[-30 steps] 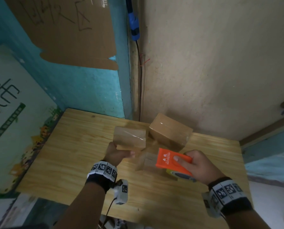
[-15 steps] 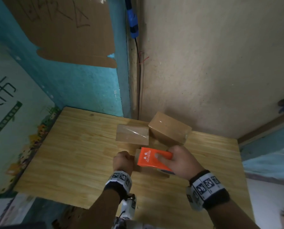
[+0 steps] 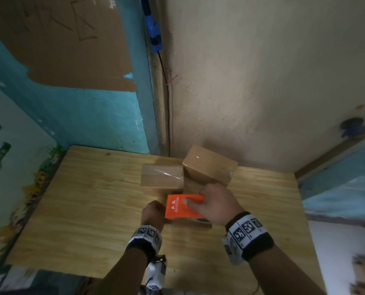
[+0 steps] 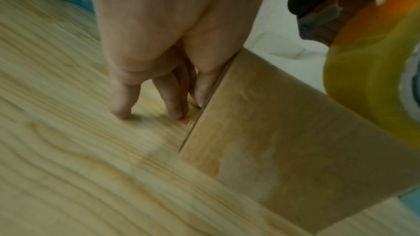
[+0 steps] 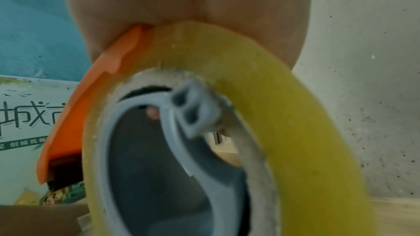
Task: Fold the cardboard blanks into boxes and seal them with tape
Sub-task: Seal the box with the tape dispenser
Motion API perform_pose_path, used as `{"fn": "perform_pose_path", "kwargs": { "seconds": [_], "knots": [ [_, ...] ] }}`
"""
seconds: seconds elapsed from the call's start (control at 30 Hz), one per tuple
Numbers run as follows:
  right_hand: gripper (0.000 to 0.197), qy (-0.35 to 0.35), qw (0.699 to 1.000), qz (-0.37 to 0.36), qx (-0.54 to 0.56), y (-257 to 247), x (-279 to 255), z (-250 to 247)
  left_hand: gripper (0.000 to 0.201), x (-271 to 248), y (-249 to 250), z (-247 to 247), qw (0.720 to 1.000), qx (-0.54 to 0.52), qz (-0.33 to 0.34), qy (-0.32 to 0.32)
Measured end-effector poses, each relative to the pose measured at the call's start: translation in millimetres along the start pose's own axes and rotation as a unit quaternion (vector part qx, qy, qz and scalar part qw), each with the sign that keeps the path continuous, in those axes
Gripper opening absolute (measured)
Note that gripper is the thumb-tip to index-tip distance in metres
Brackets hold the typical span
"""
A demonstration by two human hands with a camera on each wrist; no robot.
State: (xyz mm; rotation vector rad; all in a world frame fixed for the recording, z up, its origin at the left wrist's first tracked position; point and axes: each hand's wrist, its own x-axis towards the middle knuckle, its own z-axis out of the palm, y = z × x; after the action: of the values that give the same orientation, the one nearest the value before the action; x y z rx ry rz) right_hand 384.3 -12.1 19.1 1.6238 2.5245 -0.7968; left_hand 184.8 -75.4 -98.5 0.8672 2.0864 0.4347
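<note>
A small brown cardboard box (image 4: 295, 150) stands on the wooden table (image 3: 92, 209); from the head it is mostly hidden, only its near corner (image 3: 207, 225) showing. My right hand (image 3: 198, 195) grips an orange tape dispenser (image 3: 183, 206) just above the box, thumb on its top. The dispenser carries a yellowish tape roll (image 5: 261, 96). My left hand (image 3: 154, 209) is at the box's left side. Its fingers (image 4: 172, 107) point down with their tips on the table, and the thumb lies along the box's edge.
Two taped boxes stand at the back of the table, one flat (image 3: 161, 176) and one angled against the wall (image 3: 209, 167). Walls close the back; a poster board (image 3: 18, 156) leans at the left. Bare wood lies left and right of the hands.
My left hand left the flat taped box and came down to the near box's left side. My right hand carried the dispenser left and over that box.
</note>
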Motion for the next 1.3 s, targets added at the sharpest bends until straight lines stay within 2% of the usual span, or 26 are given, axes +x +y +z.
{"fn": "perform_pose_path", "kwargs": {
  "seconds": [0.13,0.3,0.37,0.4,0.43,0.47,0.5,0.53,0.57,0.63,0.67,0.73,0.77,0.83,0.9,1.0,1.13,1.3],
  "knots": [
    [0.074,-0.001,1.0,0.007,-0.001,1.9,0.8,2.0,0.018,9.5,-6.6,2.8,0.999,0.016,0.044,-0.021],
    [0.079,0.01,1.0,0.008,0.003,7.5,-2.0,4.1,0.03,7.0,2.8,-5.4,0.995,0.025,0.08,-0.048],
    [0.078,0.01,1.0,0.011,0.004,7.0,-2.4,4.6,0.037,-1.3,7.3,-9.7,0.99,0.06,0.12,-0.048],
    [0.076,0.01,1.0,0.012,0.005,6.4,-2.0,4.6,0.036,-5.4,8.6,-11.0,0.984,0.063,0.156,-0.06],
    [0.074,0.009,1.0,0.012,0.007,5.9,-1.7,4.5,0.03,-12.8,13.2,-13.3,0.979,0.047,0.172,-0.102],
    [0.073,0.007,1.0,0.012,0.008,5.4,-1.4,4.3,0.02,-20.4,15.7,-13.6,0.966,0.051,0.216,-0.129],
    [0.072,0.007,1.0,0.011,0.009,5.0,-1.7,3.8,0.021,-23.0,13.8,-8.8,0.961,0.013,0.226,-0.157],
    [0.073,0.007,1.0,0.009,0.009,5.3,-2.1,3.3,0.028,-26.6,14.3,-11.0,0.953,-0.011,0.24,-0.187],
    [0.073,0.006,1.0,0.007,0.009,5.7,-2.9,1.8,0.038,-25.5,14.2,-10.8,0.949,0.017,0.239,-0.204],
    [0.07,0.005,1.0,0.001,0.011,7.2,-5.3,-0.3,0.083,-20.7,8.8,-9.2,0.97,0.079,0.148,-0.174],
    [0.068,0.004,1.0,0.0,0.014,7.6,-6.3,-1.3,0.099,-23.4,9.2,-12.4,0.971,0.115,0.132,-0.163],
    [0.067,-0.003,1.0,0.001,0.019,8.1,-7.2,-2.3,0.114,-30.3,14.5,-11.0,0.962,0.178,0.097,-0.182],
    [0.066,-0.007,1.0,0.002,0.02,7.9,-7.0,-2.5,0.124,-28.9,16.7,-6.3,0.955,0.226,0.098,-0.164],
    [0.064,-0.014,1.0,0.0,0.014,6.4,-5.9,-3.3,0.136,-28.3,18.0,1.9,0.929,0.319,0.157,-0.105],
    [0.065,-0.015,1.0,-0.005,0.009,4.1,-4.7,-2.7,0.132,-26.3,18.8,9.7,0.92,0.346,0.167,-0.072],
    [0.065,-0.018,1.0,-0.01,0.011,0.9,-3.0,-2.4,0.112,-29.2,19.5,14.9,0.9,0.394,0.174,-0.067],
    [0.064,-0.039,0.999,0.007,-0.003,1.9,-0.9,-9.1,0.076,-32.0,21.5,14.7,0.911,0.363,0.197,0.005],
    [0.064,-0.049,0.998,0.025,0.009,7.7,-6.1,-16.5,0.066,-30.4,20.2,13.1,0.915,0.348,0.205,0.01]
  ]
}}
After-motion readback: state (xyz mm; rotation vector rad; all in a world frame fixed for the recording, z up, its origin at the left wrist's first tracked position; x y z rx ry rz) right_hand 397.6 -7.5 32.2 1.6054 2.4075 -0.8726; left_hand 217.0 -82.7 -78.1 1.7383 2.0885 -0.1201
